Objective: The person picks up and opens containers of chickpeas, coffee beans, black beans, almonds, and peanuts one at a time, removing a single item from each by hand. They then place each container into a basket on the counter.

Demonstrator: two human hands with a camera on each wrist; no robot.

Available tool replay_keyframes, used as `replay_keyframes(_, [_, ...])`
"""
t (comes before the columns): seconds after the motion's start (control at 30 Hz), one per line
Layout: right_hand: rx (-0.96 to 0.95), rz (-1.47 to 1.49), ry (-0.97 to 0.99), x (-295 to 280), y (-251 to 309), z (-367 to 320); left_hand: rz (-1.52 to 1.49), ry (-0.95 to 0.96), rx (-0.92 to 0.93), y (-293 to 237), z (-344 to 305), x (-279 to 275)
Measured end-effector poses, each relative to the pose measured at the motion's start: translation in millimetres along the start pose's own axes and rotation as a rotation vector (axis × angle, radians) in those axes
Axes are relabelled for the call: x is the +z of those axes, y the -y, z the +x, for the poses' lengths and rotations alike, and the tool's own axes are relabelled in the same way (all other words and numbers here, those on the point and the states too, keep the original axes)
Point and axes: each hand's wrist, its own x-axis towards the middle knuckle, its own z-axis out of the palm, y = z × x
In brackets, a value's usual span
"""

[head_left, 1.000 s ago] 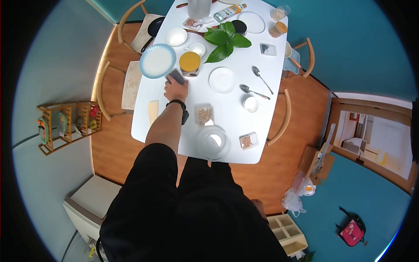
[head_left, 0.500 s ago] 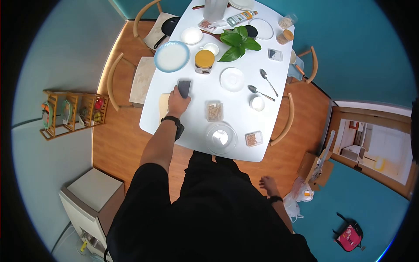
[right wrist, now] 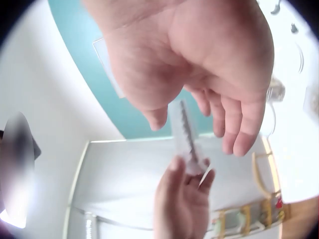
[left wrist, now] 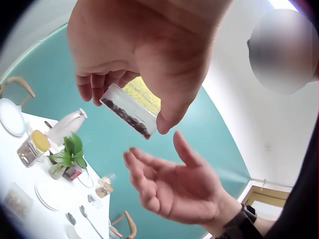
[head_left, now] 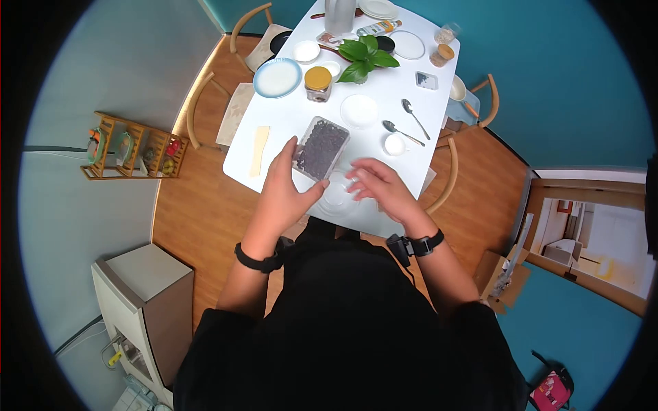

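My left hand (head_left: 281,198) holds a clear plastic box of dark pieces (head_left: 321,148) between thumb and fingers, raised above the table's near part. In the left wrist view the box (left wrist: 128,112) is seen from its side, with the dark pieces along its bottom. My right hand (head_left: 387,192) is just right of the box, fingers relaxed and apart, holding nothing; its palm (left wrist: 184,194) faces the box in the left wrist view. Below the hands a clear glass bowl (head_left: 336,198) is partly hidden.
On the white table (head_left: 236,154) lie a wooden spatula (head_left: 259,151), a blue-rimmed plate (head_left: 277,78), a yellow-lidded jar (head_left: 318,83), a white saucer (head_left: 359,110), a small white cup (head_left: 395,144), two spoons (head_left: 404,133) and a leafy plant (head_left: 363,58). Chairs stand around it.
My left hand has lifted the box from the table and brought it nearer my body, turned so its dark contents show. My right hand has risen from my side to beside the box.
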Motion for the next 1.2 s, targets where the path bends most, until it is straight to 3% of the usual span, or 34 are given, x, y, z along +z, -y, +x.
replay_keyframes(0.1, [-0.078, 0.141, 0.105, 28.9, 23.6, -23.7, 0.055, 0.0, 0.041, -44.3, -29.8, 15.7])
replay_keyframes(0.2, [-0.149, 0.204, 0.075, 27.0, 28.1, -50.3, 0.071, -0.003, 0.124, -69.4, -51.9, 36.8])
replay_keyframes(0.27, [-0.15, 0.218, 0.029, 6.8, 34.3, -66.8, -0.216, 0.001, 0.208, -70.0, -60.9, 46.8])
replay_keyframes(0.33, [-0.105, 0.185, 0.203, -22.0, 52.6, -92.0, -0.335, 0.026, 0.21, -71.1, -69.0, 51.9])
replay_keyframes(0.43, [-0.098, 0.1, 0.262, -45.6, 75.7, -125.9, -0.762, 0.121, 0.106, -96.5, -78.7, 51.5])
replay_keyframes(0.47, [-0.071, 0.071, 0.336, -53.5, 77.9, -131.6, -0.758, 0.128, 0.107, -105.5, -83.3, 52.2])
replay_keyframes(0.53, [-0.137, 0.122, 0.333, -61.8, 76.0, -138.1, -0.901, 0.319, 0.226, -123.8, -88.0, 56.6])
replay_keyframes(0.67, [-0.241, -0.054, 0.358, -71.7, 85.2, -152.3, -0.83, 0.376, 0.239, -155.7, -94.1, 69.0])
replay_keyframes(0.73, [-0.386, -0.186, 0.253, -69.9, 95.9, -159.0, -0.837, 0.343, 0.234, -162.8, -95.3, 71.6])
replay_keyframes(0.8, [-0.398, -0.324, 0.156, -60.5, 117.1, -181.2, -0.879, 0.21, 0.266, -163.0, -93.7, 72.5])
replay_keyframes(0.87, [-0.842, -0.605, -0.051, -49.9, 123.1, -197.9, -0.891, 0.144, 0.309, -168.9, -94.1, 73.5])
replay_keyframes(0.93, [-0.962, -0.747, -0.059, -43.1, 130.0, -211.4, -0.96, 0.074, 0.325, -172.3, -97.0, 74.7])
replay_keyframes(1.0, [-1.196, -0.934, -0.046, -35.8, 135.6, -221.8, -0.959, 0.065, 0.356, -179.7, -101.8, 76.2])
replay_keyframes(1.2, [-1.329, -1.087, -0.071, -32.5, 139.0, -224.4, -0.994, 0.037, 0.363, -190.9, -108.5, 82.6])
